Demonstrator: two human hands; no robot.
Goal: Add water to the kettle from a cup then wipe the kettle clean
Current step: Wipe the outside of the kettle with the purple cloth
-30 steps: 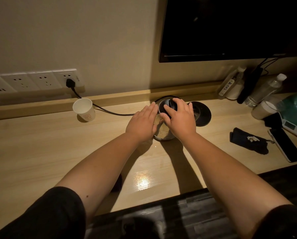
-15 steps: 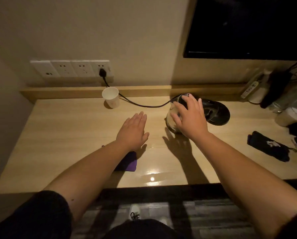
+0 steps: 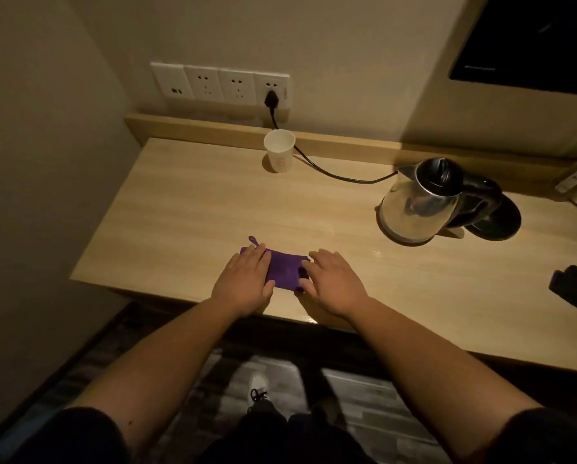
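A folded purple cloth [image 3: 283, 268] lies flat near the front edge of the wooden desk [image 3: 186, 209]. My left hand [image 3: 245, 279] rests palm down on the cloth's left end. My right hand [image 3: 334, 281] rests palm down at its right end, fingers touching it. The steel kettle [image 3: 414, 204] with a black lid and handle stands upright at the right, lid down, partly beside its round black base [image 3: 501, 222]. A white paper cup [image 3: 279, 150] stands upright at the back by the ledge; its contents are not visible.
A black power cord [image 3: 330, 172] runs from the wall sockets [image 3: 227, 85] past the cup to the kettle. A dark object [image 3: 575, 289] lies at the desk's right edge. A side wall closes off the left. A screen hangs top right.
Both hands left the kettle and came back to the front of the desk, settling on the purple cloth. The view swung left and down.
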